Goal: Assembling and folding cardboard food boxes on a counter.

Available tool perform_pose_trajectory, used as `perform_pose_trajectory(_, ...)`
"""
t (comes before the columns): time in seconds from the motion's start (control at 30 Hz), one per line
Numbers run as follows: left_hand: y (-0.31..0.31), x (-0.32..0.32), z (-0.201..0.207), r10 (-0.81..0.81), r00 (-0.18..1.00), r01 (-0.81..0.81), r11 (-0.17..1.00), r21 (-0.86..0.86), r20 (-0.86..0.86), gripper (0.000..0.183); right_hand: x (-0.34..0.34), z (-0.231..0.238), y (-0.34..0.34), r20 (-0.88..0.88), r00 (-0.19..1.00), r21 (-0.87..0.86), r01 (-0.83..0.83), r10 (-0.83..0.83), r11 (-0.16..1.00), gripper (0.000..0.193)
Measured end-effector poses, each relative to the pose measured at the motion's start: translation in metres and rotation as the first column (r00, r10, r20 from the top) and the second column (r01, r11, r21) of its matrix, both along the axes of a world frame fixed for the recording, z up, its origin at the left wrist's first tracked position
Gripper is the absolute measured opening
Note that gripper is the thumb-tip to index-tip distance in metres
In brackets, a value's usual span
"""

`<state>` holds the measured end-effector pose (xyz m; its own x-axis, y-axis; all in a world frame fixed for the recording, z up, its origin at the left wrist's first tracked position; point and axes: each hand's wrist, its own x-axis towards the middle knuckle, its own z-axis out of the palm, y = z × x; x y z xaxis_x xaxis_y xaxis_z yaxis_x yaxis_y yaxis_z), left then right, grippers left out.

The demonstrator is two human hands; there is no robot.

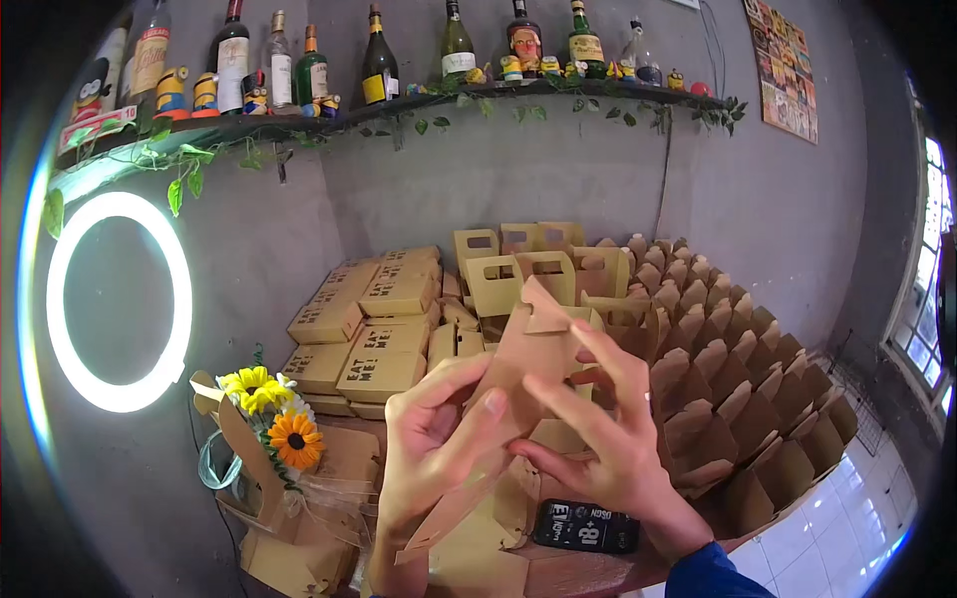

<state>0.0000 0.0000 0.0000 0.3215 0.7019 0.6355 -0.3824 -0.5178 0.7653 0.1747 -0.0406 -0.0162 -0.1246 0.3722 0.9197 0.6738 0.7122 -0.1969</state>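
We've got the flat kraft box blank (528, 364) pinched between left hand (429, 448) and right hand (608, 439), above the black device (586, 525).

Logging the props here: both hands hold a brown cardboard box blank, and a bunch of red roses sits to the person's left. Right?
Not quite. In the head view the flowers are yellow and orange sunflowers, not red roses. The rest holds: left hand and right hand both hold the brown cardboard box blank.

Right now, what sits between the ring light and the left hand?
In the head view, a bunch of yellow and orange sunflowers in a brown cardboard carrier lies between the ring light and the left hand.
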Motion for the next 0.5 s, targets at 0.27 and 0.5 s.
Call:
perform_pose_trajectory(0.27, 0.006, 0.027, 0.004, 0.206, 0.966, -0.197, 0.978, -0.072, 0.156, 0.028, 0.002, -0.004, 0.024, 0.198, 0.974, -0.008, -0.11, 0.109, 0.994, 0.05)
perform_pose_trajectory(0.5, 0.002, 0.024, -0.001, 0.252, 0.965, -0.254, 0.967, 0.021, 0.075, 0.024, -0.001, -0.013, 0.031, 0.16, 0.984, 0.165, -0.105, 0.078, 0.981, 0.034)
